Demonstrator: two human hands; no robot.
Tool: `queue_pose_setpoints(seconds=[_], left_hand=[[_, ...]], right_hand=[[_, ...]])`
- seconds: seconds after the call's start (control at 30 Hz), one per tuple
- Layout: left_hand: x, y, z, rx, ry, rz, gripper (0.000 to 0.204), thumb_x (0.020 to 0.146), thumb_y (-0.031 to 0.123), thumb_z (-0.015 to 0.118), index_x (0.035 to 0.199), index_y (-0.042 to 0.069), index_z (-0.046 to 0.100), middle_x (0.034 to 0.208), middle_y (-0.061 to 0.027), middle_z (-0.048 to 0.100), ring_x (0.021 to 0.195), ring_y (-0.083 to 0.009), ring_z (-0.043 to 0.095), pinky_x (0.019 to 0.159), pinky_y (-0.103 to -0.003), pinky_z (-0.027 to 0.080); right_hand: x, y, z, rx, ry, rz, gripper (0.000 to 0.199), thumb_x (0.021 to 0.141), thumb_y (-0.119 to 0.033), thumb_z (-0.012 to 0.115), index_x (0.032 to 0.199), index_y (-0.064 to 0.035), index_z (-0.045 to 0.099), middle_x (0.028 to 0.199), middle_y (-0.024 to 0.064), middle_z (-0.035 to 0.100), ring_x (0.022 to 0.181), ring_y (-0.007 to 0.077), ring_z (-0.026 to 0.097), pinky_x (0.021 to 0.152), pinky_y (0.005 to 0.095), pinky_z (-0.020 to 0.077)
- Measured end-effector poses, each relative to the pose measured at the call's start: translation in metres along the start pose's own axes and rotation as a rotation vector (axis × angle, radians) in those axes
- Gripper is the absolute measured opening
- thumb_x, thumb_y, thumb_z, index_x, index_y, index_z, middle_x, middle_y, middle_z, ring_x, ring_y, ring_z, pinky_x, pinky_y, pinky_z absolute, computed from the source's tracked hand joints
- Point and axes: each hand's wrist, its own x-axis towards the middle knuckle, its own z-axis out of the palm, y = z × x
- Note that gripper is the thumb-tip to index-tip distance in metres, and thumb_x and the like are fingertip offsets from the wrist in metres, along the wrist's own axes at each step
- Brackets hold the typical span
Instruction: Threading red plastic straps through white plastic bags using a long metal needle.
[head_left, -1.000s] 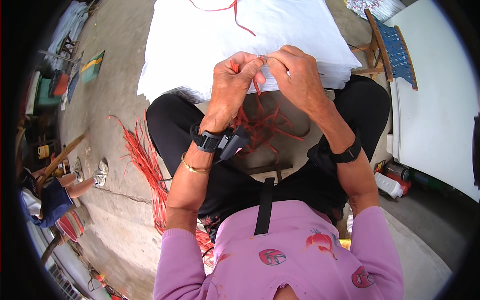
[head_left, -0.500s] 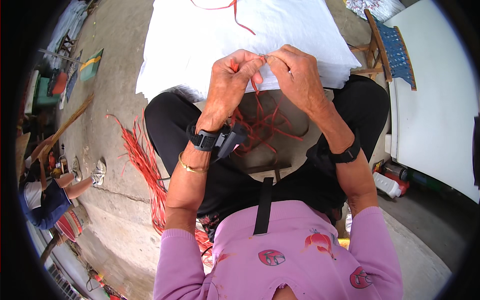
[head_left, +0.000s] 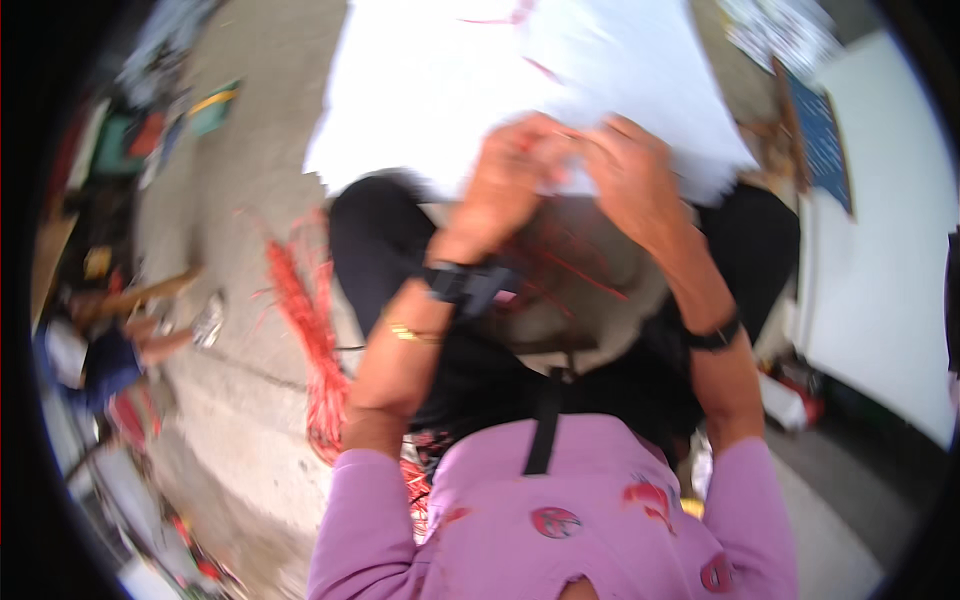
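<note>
The view is smeared by motion. My left hand (head_left: 508, 175) is closed with fingertips pinched, and a bit of red strip (head_left: 526, 145) shows at its fingers. My right hand (head_left: 630, 170) is closed too, its fingertips meeting the left ones, where a thin reddish line runs between them. Both hands are over the near edge of a stack of white sheets (head_left: 420, 100) in front of my knees. Another short red strip (head_left: 541, 68) lies on top of the stack. Below my hands, loose red strips (head_left: 585, 275) tangle between my legs.
A long bundle of red strips (head_left: 305, 340) lies on the floor by my left leg. A chair with a blue woven part (head_left: 822, 140) and a large white panel (head_left: 890, 230) stand at right. At far left is another person (head_left: 95, 365), near a green and yellow object (head_left: 212, 108).
The whole view has shifted and blurred, so the scene sits a little lower and further right. My hands stay together at the stack's edge, fingertips still pinched.
</note>
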Motion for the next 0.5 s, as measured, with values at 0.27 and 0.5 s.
queue_pose_setpoints(seconds=[0.27, 0.5], left_hand=[[0.01, -0.015, 0.027, -0.139, 0.227, 0.208, 0.017, 0.087, 0.007, 0.053, 0.071, 0.001, 0.051, 0.057, -0.0028, 0.05, 0.05, -0.0071, 0.047, 0.047, -0.024, 0.04], [0.016, -0.017, 0.024, -0.571, 0.158, -0.031, 0.013, 0.087, 0.011, 0.052, 0.076, 0.004, 0.053, 0.054, -0.0041, 0.053, 0.04, -0.0051, 0.036, 0.037, -0.021, 0.027]], right_hand=[[-0.01, -0.022, -0.01, -0.299, 0.275, -0.196, 0.017, 0.082, 0.001, 0.05, 0.097, 0.0006, 0.058, 0.084, 0.0145, 0.056, 0.076, 0.0307, 0.051, 0.069, 0.04, 0.0416], [-0.015, 0.015, 0.002, 0.713, 0.114, 0.708, 0.038, 0.095, -0.029, 0.043, 0.113, 0.0023, 0.056, 0.083, 0.0024, 0.054, 0.07, 0.008, 0.042, 0.068, 0.0251, 0.0382]])
